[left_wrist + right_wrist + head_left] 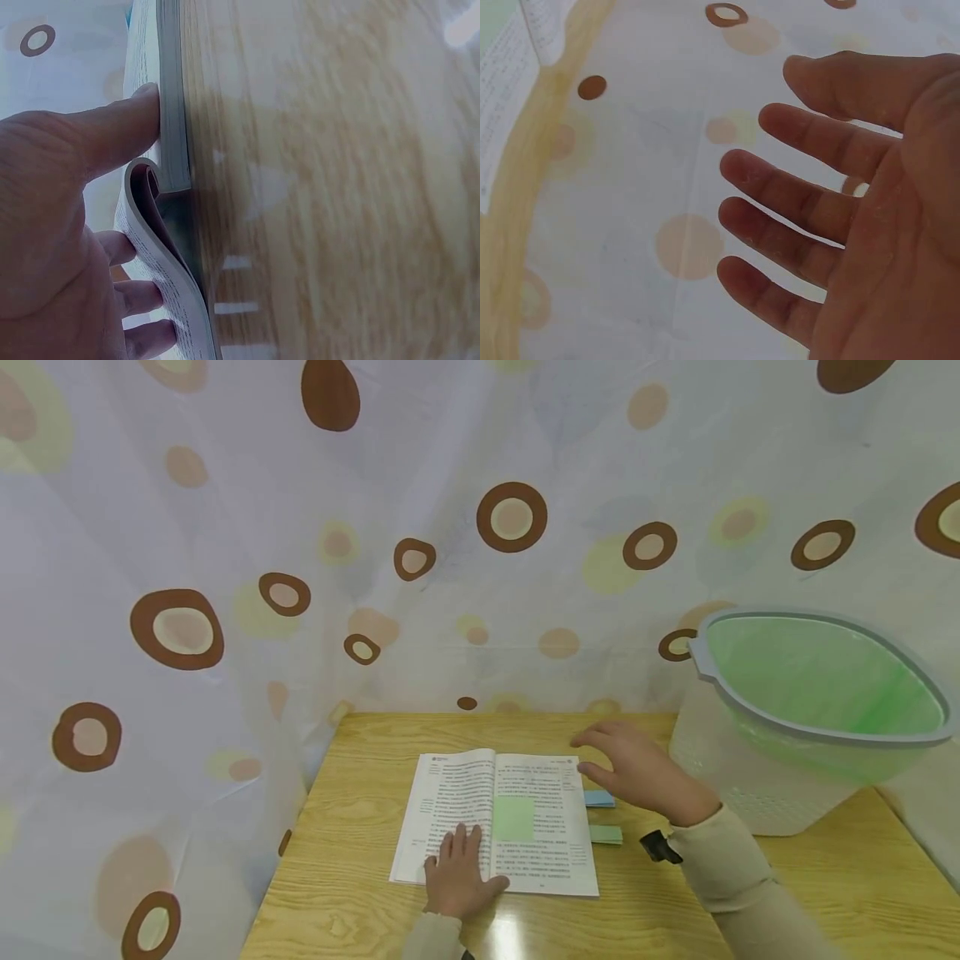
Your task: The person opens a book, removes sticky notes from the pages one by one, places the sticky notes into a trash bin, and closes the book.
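Note:
An open book [551, 860] lies flat on the wooden table, with a pale green sticky note [513, 818] on its right page near the spine. My left hand [457, 877] rests on the lower left page, fingers spread and thumb reaching across the spine. In the left wrist view the thumb [124, 127] touches the page by the book's thick bottom edge. My right hand [637, 768] hovers by the book's upper right corner. Its fingers [780, 180] are apart and slightly bent, with nothing between them.
Blue sticky notes [598, 798] and green sticky notes [606, 834] lie beside the book's right edge. At the right stands a large white basket [750, 785] with a grey rim and a green inside. A dotted curtain [435, 635] hangs behind the wooden table [345, 827].

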A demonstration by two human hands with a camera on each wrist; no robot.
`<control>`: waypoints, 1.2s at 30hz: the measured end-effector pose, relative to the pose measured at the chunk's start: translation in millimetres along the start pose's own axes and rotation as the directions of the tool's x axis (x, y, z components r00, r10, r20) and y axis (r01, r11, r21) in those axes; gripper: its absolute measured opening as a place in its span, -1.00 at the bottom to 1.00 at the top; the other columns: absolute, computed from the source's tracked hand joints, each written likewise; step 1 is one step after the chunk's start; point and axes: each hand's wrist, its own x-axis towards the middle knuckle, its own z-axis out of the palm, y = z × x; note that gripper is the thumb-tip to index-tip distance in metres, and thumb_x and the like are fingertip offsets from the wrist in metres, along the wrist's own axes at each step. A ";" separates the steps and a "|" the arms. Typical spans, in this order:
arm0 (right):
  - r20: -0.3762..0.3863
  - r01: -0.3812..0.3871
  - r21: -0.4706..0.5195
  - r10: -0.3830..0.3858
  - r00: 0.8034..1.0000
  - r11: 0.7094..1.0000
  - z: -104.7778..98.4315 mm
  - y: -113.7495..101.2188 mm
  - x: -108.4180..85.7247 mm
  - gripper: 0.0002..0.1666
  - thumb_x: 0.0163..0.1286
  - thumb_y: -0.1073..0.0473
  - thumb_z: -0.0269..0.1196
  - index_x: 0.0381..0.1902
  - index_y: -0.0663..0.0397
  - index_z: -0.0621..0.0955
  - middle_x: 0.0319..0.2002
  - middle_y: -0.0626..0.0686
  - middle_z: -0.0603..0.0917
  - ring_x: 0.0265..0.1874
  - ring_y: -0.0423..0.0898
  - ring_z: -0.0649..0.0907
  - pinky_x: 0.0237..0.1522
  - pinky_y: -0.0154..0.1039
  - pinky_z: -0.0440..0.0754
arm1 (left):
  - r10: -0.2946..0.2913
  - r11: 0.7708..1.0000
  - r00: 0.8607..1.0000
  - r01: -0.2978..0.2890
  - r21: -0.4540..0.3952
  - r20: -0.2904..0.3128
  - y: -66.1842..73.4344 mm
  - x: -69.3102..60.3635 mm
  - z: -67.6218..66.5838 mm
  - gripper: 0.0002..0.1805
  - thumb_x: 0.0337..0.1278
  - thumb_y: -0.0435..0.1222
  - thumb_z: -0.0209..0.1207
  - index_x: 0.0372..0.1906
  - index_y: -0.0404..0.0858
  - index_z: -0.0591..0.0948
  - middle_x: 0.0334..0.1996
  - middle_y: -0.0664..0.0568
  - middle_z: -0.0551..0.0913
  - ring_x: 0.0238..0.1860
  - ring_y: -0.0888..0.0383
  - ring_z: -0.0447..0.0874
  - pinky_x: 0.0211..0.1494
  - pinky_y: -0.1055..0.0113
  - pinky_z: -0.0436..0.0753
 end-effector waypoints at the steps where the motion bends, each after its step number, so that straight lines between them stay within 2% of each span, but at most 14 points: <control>1: 0.011 -0.001 0.002 0.001 1.000 1.000 7.2 -1.2 2.1 -0.63 0.35 0.15 0.31 0.08 0.12 0.64 0.10 0.18 0.67 0.13 0.20 0.62 0.14 0.17 0.60 | 0.001 1.000 1.000 -0.001 -0.006 -0.003 0.2 -0.2 -0.4 -0.02 -0.05 0.16 0.35 0.46 -0.19 0.31 0.48 -0.24 0.28 0.47 -0.29 0.23 0.34 -0.41 0.30; 5: 0.050 -0.006 0.035 0.004 0.999 0.999 38.4 -7.0 9.4 -0.64 0.33 0.16 0.33 0.07 0.12 0.65 0.10 0.17 0.65 0.10 0.17 0.63 0.11 0.13 0.63 | -0.001 1.000 1.000 0.001 -0.009 -0.006 0.9 0.2 -0.3 0.00 -0.07 0.17 0.35 0.46 -0.20 0.30 0.48 -0.25 0.28 0.47 -0.29 0.23 0.35 -0.41 0.28; 9: 0.124 -0.017 0.078 0.007 0.992 0.997 67.3 -12.9 16.9 -0.65 0.34 0.17 0.32 0.06 0.13 0.66 0.09 0.17 0.66 0.09 0.16 0.63 0.14 0.14 0.61 | -0.001 1.000 1.000 0.001 -0.018 -0.007 1.2 -0.2 0.2 0.01 -0.07 0.17 0.35 0.46 -0.21 0.30 0.49 -0.25 0.27 0.48 -0.30 0.22 0.36 -0.42 0.26; 16: 0.213 -0.092 0.089 0.071 0.974 0.992 109.5 -18.2 29.7 -0.67 0.33 0.17 0.32 0.02 0.15 0.68 0.09 0.17 0.66 0.14 0.16 0.60 0.18 0.09 0.60 | 0.003 1.000 1.000 -0.003 -0.013 -0.014 -0.7 0.5 2.7 0.00 -0.07 0.18 0.35 0.45 -0.21 0.32 0.48 -0.25 0.28 0.47 -0.30 0.23 0.35 -0.43 0.28; 22: 0.228 -0.143 0.059 0.126 0.965 0.988 135.4 -21.6 37.2 -0.66 0.27 0.19 0.38 0.00 0.15 0.69 0.08 0.17 0.65 0.10 0.16 0.60 0.11 0.09 0.64 | -0.003 1.000 1.000 0.003 -0.006 -0.005 -3.1 1.7 4.1 0.00 -0.07 0.19 0.34 0.46 -0.19 0.31 0.50 -0.23 0.26 0.48 -0.29 0.22 0.37 -0.41 0.27; 28: 0.212 -0.183 0.018 0.175 0.962 0.983 164.5 -19.3 42.7 -0.63 0.24 0.17 0.38 0.01 0.11 0.69 0.04 0.14 0.65 0.04 0.12 0.60 0.04 0.09 0.65 | 0.000 1.000 1.000 -0.001 -0.011 -0.024 -4.3 2.8 3.2 -0.01 -0.09 0.17 0.35 0.45 -0.20 0.32 0.48 -0.24 0.29 0.46 -0.30 0.24 0.35 -0.42 0.28; 32: 0.191 -0.216 -0.018 0.215 0.958 0.976 182.4 -16.1 42.0 -0.52 0.18 0.13 0.39 0.08 0.11 0.66 0.09 0.15 0.62 0.10 0.14 0.56 0.08 0.13 0.62 | 0.003 1.000 1.000 -0.003 -0.011 -0.031 -5.4 2.5 6.9 0.00 -0.09 0.18 0.34 0.45 -0.19 0.32 0.48 -0.24 0.28 0.47 -0.30 0.24 0.36 -0.41 0.28; 36: 0.193 -0.214 -0.056 0.220 0.956 0.975 192.7 -13.0 41.0 -0.38 0.11 0.07 0.42 0.14 0.13 0.61 0.15 0.17 0.58 0.16 0.17 0.52 0.12 0.16 0.59 | 0.005 1.000 1.000 -0.005 -0.007 -0.029 -5.7 2.8 8.9 0.00 -0.08 0.20 0.34 0.46 -0.18 0.31 0.49 -0.23 0.27 0.47 -0.29 0.24 0.36 -0.41 0.28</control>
